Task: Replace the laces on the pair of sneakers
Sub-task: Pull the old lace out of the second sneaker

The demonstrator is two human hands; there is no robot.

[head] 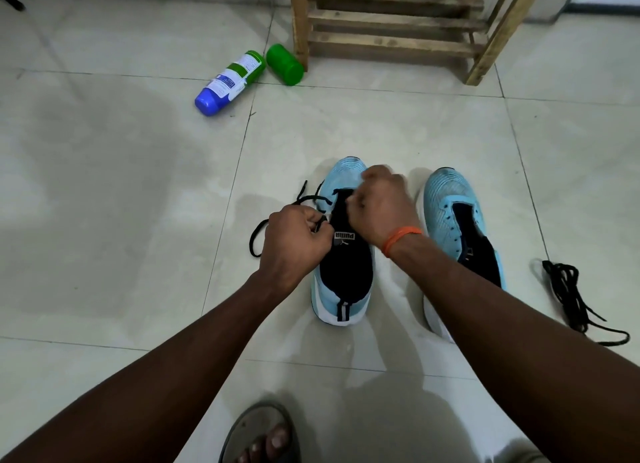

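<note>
– Lace (306,198) status on the pair?
– Black, partly in the sneaker under the hands (343,275), which sits toe-away on the tiled floor (121,185) right in front of the person. Left hand (294,242) is clamped on it: thumb & fingers pinch the strand just beside the tongue, and the free end loops out onto the floor at left.
– Right hand (381,209)?
– Fingers curled over the front eyelets, blurred. Can't tell if it grips the lace or only steadies the upper.
– Tips for this step?
– IMO: pinch close to the tip so it doesn't flop, and keep the strand flat w/o twists. Pull slack thru each eyelet before the next & check both ends come out approx even. One hand should pin the eyelet row so the shoe doesn't slide on the tile.
– How far along?
– Early, I'd say. The other sneaker (457,220), just beside it on the right, shows bare eyelets, no lace.
– Count pls.
– Sneakers: 2. Black laces: 2, one in work, plus one loose lace (568,282) bundled on the floor right of the pair, apart from it. Hands: 2. Orange wristband (401,241): 1, right wrist. Bottle (228,81) on its side: 1, w/ 1 green cap (284,64) next to it, both on the far side. Wooden rack (391,29): 1. Sandalled foot (266,438): 1, near edge.
</note>
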